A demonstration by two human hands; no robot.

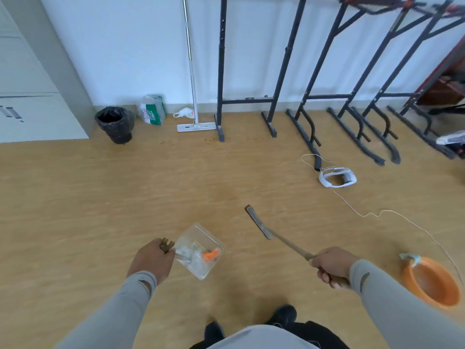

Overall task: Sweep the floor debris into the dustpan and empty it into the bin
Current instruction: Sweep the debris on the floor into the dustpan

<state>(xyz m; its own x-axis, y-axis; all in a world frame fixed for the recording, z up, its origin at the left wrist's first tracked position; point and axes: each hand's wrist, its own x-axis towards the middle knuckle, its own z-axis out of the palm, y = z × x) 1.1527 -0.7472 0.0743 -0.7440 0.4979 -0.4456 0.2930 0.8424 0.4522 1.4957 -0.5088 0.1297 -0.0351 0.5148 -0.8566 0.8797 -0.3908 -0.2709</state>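
My left hand (152,260) grips the brown handle of a clear plastic dustpan (201,238), held above the wooden floor. Inside the pan lie crumpled clear wrappers and an orange scrap (210,255). My right hand (332,267) is closed round the long handle of a small broom (259,222), whose narrow dark head hangs just right of the dustpan, apart from it. A black bin (114,123) lined with a black bag stands at the far left against the wall, beside a grey cabinet.
Fine brown crumbs (173,142) dot the floor by the wall. A white mop (196,125), a plastic bag (153,109), black metal stands (309,132), a white headset with cable (337,177) and an orange basin (431,283) surround the open floor.
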